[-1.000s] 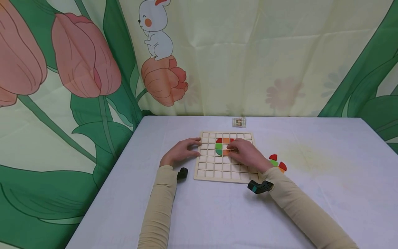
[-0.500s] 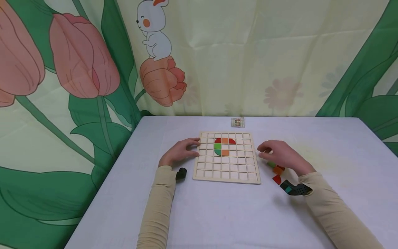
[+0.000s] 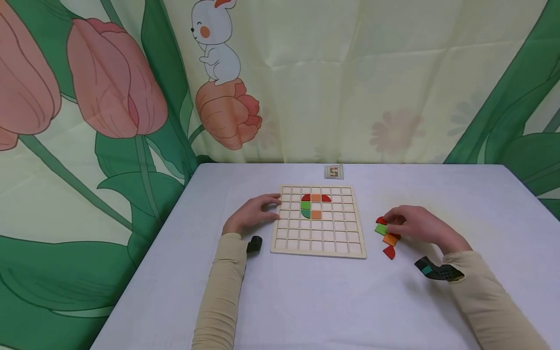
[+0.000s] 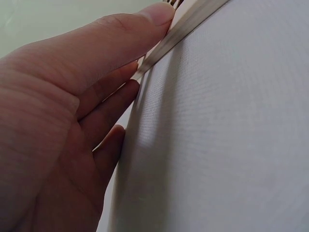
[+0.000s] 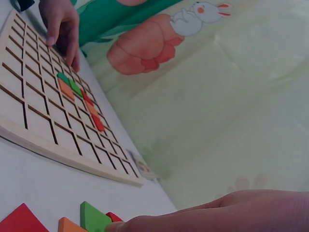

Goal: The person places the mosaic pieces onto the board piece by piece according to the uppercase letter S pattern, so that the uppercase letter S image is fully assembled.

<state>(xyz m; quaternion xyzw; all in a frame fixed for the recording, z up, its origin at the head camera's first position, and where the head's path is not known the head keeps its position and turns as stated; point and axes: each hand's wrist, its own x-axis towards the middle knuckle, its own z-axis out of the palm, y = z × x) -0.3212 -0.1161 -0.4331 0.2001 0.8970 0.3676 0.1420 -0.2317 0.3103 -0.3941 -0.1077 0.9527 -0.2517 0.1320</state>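
A wooden grid board (image 3: 318, 238) lies on the table, with several coloured tiles in its upper cells: a red rounded tile (image 3: 326, 198), an orange square (image 3: 316, 214), a green square (image 3: 305, 205) and others. My left hand (image 3: 255, 212) rests at the board's left edge, fingers extended, thumb (image 4: 157, 14) on the frame. To the right of the board, my right hand (image 3: 415, 223) reaches over loose tiles, its fingertips right at a red rounded tile (image 3: 380, 220) and a green square tile (image 3: 381, 229). In the right wrist view a fingertip overlaps the green tile (image 5: 92, 216).
Nearer me in the loose row lie an orange square tile (image 3: 390, 239) and a red rounded tile (image 3: 389, 252). A small patterned card (image 3: 334, 171) sits at the back of the white-covered table (image 3: 306, 301). Behind it hangs a printed curtain (image 3: 332, 97).
My right hand has moved from the board's upper cells to the loose tiles at the right. An orange loose tile and a red one now show more fully. My left hand stays at the board edge.
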